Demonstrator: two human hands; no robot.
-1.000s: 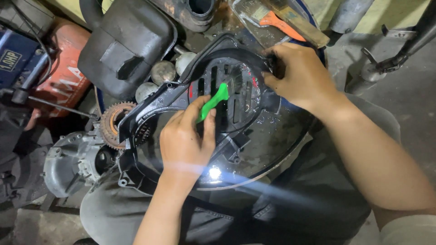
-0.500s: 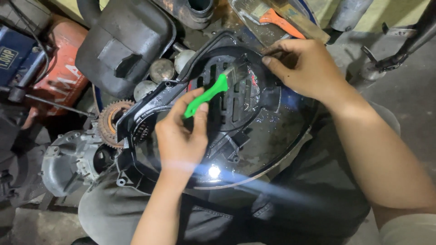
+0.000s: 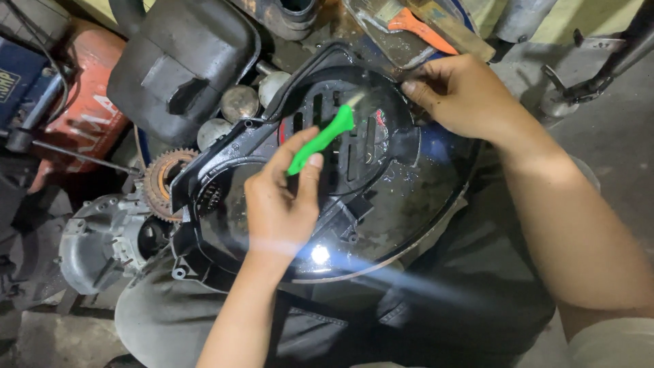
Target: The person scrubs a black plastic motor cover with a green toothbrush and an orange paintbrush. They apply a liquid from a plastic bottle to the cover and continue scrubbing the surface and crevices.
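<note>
Green-handled brush (image 3: 321, 138) held in left hand (image 3: 278, 204), thumb and fingers pinched on the lower handle. Bristle end blurred, over the slotted vents of the black plastic cover (image 3: 381, 197), which rests on the person's lap. Right hand (image 3: 463, 92) closed on the cover's far rim, bracing it; hands well apart.

Judgement: short strokes along the slots, bristles worked into each opening, right hand keeping the wet, glossy shell from rocking.

Edges: the raised rim runs close past the right hand's fingertips; the shell's ribs and bosses, below the left hand, could snag the handle. Toothed gear (image 3: 162, 182) and grey engine casing (image 3: 102, 238) sit left of the left wrist; dark tank (image 3: 180, 65) lies beyond. Open room is mostly over the cover's centre.
</note>
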